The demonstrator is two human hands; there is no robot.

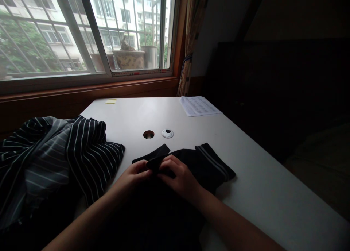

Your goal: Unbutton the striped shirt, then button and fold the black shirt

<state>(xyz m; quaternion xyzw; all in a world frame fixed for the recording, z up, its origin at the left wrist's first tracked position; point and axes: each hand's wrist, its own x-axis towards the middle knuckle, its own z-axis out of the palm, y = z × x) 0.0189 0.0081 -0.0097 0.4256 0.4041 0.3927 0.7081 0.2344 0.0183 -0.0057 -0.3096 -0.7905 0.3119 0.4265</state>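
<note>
1. Together, my left hand (138,170) and right hand (177,174) pinch an edge of the dark garment (190,163) between thumbs and fingers.
2. It lies on the near part of the table (246,181), banded end to the right; its lower part seems too dark to make out.
3. Striped cloth (93,145) lies to its left.
4. Beyond are a cap (164,134), then papers (201,107) near the far edge.

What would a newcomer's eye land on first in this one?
The bright, barred window at the upper left, against a dim room. Then the striped cloth heaped at the left of the white table. Near the middle, a dark garment is pinched in the grip of the left hand and right hand.
</note>
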